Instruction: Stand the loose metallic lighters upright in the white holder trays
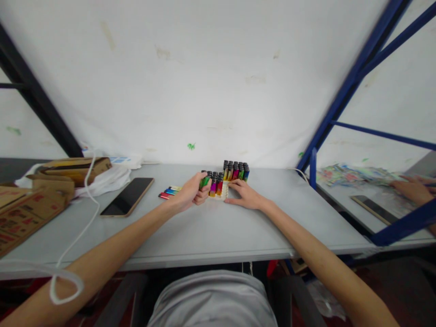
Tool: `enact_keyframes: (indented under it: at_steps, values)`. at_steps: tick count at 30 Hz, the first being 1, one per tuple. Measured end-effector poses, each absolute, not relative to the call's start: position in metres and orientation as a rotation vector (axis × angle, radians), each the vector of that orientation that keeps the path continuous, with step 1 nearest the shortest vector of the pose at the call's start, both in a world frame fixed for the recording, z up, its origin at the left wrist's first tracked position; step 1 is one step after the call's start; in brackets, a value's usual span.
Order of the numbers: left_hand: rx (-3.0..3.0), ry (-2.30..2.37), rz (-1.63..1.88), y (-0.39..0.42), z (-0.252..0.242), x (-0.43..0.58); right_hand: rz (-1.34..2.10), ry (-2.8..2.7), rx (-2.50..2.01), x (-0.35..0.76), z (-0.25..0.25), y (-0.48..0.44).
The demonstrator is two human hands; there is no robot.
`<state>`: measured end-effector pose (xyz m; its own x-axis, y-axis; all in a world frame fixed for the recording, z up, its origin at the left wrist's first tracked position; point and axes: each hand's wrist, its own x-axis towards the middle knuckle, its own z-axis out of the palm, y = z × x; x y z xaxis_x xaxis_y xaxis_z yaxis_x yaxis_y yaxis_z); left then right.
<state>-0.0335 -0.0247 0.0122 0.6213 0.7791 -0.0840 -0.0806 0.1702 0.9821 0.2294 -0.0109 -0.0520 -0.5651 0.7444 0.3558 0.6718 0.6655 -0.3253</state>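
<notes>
My left hand (190,193) is closed around a green lighter (205,182), held at the left end of a white tray (225,190). Several lighters with black tops stand upright in that tray, among them a purple one (213,187) and a red one (220,187). At the tray's right end, my right hand (247,195) grips its edge, thumb in front and fingers behind. Just behind stands a block of upright multicoloured lighters (240,170). Loose lighters (169,192), red, blue and yellow, lie flat left of my left hand, which partly covers them.
A phone (128,197) lies on the grey table (190,240) at the left. Beyond it are cardboard boxes (30,209), white plastic and a white cable (89,227). A blue metal frame (313,168) stands at right; past it are another person's hand (413,190) and a phone (373,209).
</notes>
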Motion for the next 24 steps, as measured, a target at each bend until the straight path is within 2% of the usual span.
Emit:
enact_keyframes:
  at_steps: [12,24]
  values:
    - [1.259,0.646,0.577,-0.027,0.018,-0.035,0.193,-2.407,-1.108,0.228,-0.053,-0.011]
    - [1.626,0.489,0.884,-0.027,0.038,-0.038,0.2,-2.425,-1.12,0.229,-0.051,-0.01]
